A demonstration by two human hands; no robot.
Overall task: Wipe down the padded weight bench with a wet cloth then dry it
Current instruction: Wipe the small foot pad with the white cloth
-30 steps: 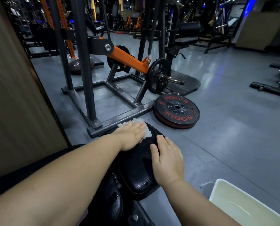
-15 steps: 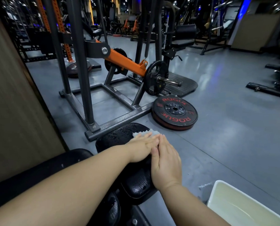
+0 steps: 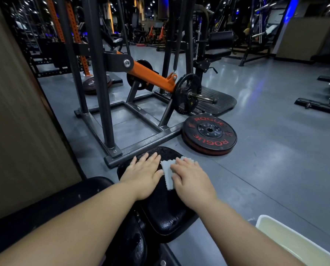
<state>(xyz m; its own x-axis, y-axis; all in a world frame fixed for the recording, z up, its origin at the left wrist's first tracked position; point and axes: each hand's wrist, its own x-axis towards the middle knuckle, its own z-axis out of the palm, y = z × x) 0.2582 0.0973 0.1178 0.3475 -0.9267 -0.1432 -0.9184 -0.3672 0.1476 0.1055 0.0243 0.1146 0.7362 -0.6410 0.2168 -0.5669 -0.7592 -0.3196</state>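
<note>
Wet-wipe stage, not finished. The small pale grey cloth [image 3: 168,174] lay on the far end of the black padded bench seat [image 3: 166,212], pinned flat under the right hand [image 3: 192,178]: fingers spread, pressing, no pinch. The left hand [image 3: 144,174] was flat and empty on the pad just left of the cloth. The pad looked beaded with water. Drying was not yet started; a white plastic tub [image 3: 294,240] sat near right.

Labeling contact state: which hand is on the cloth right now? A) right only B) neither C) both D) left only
A: the right hand lies flat over the pale cloth on the bench pad, while the left hand rests on bare pad beside the cloth.
</note>
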